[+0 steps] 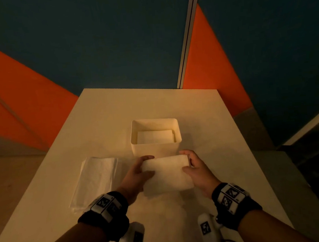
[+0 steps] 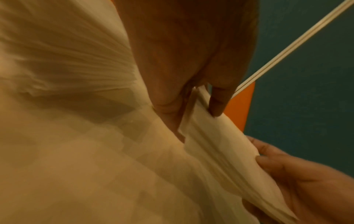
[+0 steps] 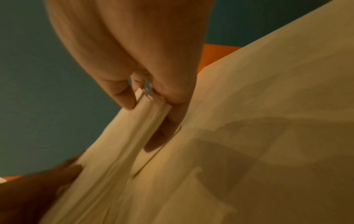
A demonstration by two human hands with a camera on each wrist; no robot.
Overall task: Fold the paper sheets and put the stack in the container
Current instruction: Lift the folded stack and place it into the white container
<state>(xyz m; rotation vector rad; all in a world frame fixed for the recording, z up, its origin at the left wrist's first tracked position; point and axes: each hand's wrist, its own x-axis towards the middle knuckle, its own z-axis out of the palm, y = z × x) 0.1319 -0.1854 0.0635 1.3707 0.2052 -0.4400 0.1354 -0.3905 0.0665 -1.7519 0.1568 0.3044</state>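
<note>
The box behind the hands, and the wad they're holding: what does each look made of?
The box looks like white plastic, matt, with thin even walls and rounded corners; I can't rule out coated card. The wad, pinched at its ends by the left hand and right hand, is soft layered paper, tissue-like: its edge shows many thin plies.

1. A pale table stands under dim, warm yellow light.
2. Past the fingers, the wall is dark blue-green.
3. It has orange panels low on both sides.
</note>
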